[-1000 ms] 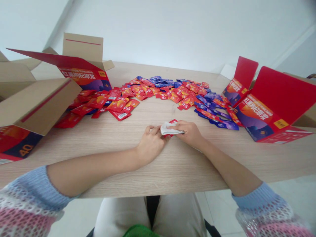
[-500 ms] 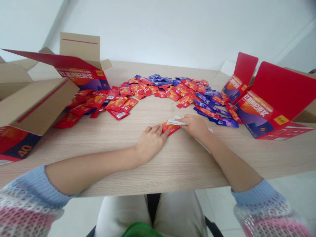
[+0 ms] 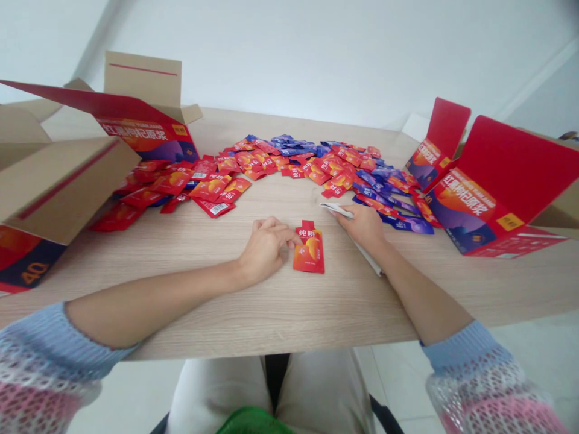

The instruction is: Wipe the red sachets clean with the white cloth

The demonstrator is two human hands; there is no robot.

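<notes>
A red and orange pouch (image 3: 309, 250) lies flat on the table, its narrow spout end pointing away from me. At its left edge is my left hand (image 3: 268, 248), fingers loosely bent and apart, one fingertip touching the pouch; the thumb is partly hidden. To the right of the pouch, my right hand (image 3: 363, 226) grips a folded white cloth (image 3: 335, 209) against the table. Part of the cloth hangs out beneath the wrist.
Red and purple pouches (image 3: 289, 160) form a curved heap across the table's far side. Open cardboard boxes (image 3: 67, 181) stand at the left, and open red boxes (image 3: 470, 208) at the right. The table's front edge (image 3: 253, 352) is near my lap.
The red pouch has turned upright toward me and is more exposed. My right hand with the cloth has moved off it to the right; my left fingers have lifted back to its left edge.
</notes>
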